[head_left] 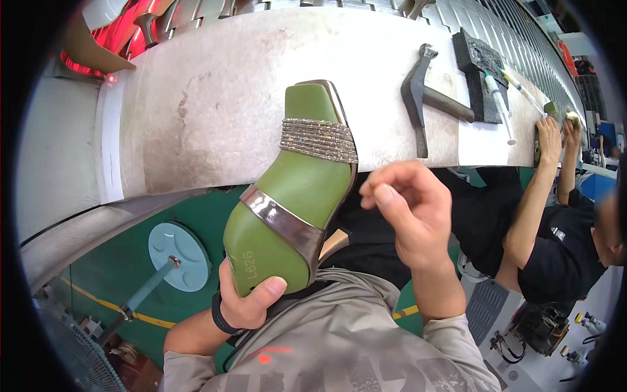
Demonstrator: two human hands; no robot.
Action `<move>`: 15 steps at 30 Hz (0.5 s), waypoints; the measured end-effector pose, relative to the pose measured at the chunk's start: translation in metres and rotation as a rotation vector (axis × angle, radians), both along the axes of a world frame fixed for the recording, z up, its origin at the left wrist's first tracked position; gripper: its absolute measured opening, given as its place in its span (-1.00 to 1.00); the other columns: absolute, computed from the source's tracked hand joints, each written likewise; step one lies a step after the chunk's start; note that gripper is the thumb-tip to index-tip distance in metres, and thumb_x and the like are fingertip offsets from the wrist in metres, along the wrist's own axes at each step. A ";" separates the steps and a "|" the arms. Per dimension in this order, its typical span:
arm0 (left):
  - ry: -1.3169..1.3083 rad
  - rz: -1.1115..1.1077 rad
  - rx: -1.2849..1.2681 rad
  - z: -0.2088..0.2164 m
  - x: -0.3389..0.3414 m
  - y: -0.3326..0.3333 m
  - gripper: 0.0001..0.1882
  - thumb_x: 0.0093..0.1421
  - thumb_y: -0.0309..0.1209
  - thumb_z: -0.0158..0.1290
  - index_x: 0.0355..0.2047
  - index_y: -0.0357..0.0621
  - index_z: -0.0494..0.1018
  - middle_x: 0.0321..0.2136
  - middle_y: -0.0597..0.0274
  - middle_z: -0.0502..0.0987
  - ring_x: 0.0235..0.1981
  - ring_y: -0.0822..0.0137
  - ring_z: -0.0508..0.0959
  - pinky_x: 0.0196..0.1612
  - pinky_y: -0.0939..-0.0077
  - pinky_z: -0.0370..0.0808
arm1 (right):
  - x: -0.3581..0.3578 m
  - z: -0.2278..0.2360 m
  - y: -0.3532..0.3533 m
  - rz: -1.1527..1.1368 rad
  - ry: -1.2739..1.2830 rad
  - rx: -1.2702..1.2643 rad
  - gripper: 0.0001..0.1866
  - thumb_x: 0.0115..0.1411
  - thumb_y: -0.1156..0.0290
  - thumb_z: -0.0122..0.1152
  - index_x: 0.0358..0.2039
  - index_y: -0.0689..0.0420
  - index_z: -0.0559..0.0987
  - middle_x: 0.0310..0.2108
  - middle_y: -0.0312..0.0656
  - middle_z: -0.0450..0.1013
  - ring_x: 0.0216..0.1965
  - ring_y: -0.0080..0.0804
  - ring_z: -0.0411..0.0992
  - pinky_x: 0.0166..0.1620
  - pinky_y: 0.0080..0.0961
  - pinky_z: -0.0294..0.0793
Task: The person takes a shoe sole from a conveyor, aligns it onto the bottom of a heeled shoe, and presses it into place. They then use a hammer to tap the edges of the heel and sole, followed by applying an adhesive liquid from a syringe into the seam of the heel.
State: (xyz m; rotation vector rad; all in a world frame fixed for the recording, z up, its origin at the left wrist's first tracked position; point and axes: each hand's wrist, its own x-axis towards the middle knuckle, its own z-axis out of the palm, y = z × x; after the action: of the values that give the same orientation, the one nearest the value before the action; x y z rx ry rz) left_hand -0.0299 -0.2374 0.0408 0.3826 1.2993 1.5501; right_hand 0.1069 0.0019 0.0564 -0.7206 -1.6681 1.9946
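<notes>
A green shoe last (307,179) wears a sandal with a sparkling band (320,140) near its toe end and a shiny bronze strap (281,215) farther down. The sandal's bronze sole edge runs along the last's right side. My left hand (245,300) grips the heel end from below, thumb on top and fingers mostly hidden underneath. The toe end reaches over the white worktable (228,85). To the right of the last, my right hand (418,215) hovers apart from it, fingers curled in a pinch; anything between the fingertips cannot be made out.
A hammer (418,91) lies on the table beside a black block (480,72) and a syringe (499,108). A slatted conveyor (509,39) runs behind. At right, a co-worker's hands (550,137) work at the table. A round blue stool (176,251) stands below left, near a fan (68,349).
</notes>
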 end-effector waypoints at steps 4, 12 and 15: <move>-0.018 -0.004 0.010 0.001 -0.002 -0.001 -0.05 0.23 -0.09 0.27 0.42 -0.46 0.12 0.21 -0.27 0.48 0.15 -0.13 0.62 0.23 -0.06 0.58 | -0.020 -0.022 -0.002 0.049 0.113 -0.189 -0.86 0.47 0.47 0.27 -0.13 0.29 0.56 -0.24 -0.20 0.59 -0.27 -0.56 0.53 -0.14 -0.57 0.56; -0.136 -0.007 0.038 -0.004 -0.014 -0.007 -0.05 0.24 -0.13 0.25 0.43 -0.44 0.07 0.25 -0.30 0.41 0.18 -0.20 0.59 0.25 -0.19 0.58 | -0.039 -0.023 0.018 0.183 0.103 -0.324 -0.80 0.52 0.35 0.22 -0.16 0.25 0.53 -0.29 -0.21 0.58 -0.32 -0.54 0.56 -0.17 -0.54 0.61; -0.128 -0.030 0.054 -0.008 -0.020 -0.007 -0.05 0.24 -0.13 0.25 0.43 -0.45 0.07 0.25 -0.32 0.41 0.17 -0.21 0.60 0.26 -0.21 0.58 | -0.043 -0.016 0.023 0.226 0.056 -0.318 -0.79 0.52 0.35 0.22 -0.16 0.25 0.54 -0.30 -0.20 0.59 -0.34 -0.54 0.57 -0.21 -0.55 0.63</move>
State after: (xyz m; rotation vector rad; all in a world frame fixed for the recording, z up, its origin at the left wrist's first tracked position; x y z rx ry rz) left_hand -0.0494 -0.2443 0.0329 0.3302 1.1500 1.5608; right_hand 0.0637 0.0245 0.0407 -0.5956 -1.4708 2.4519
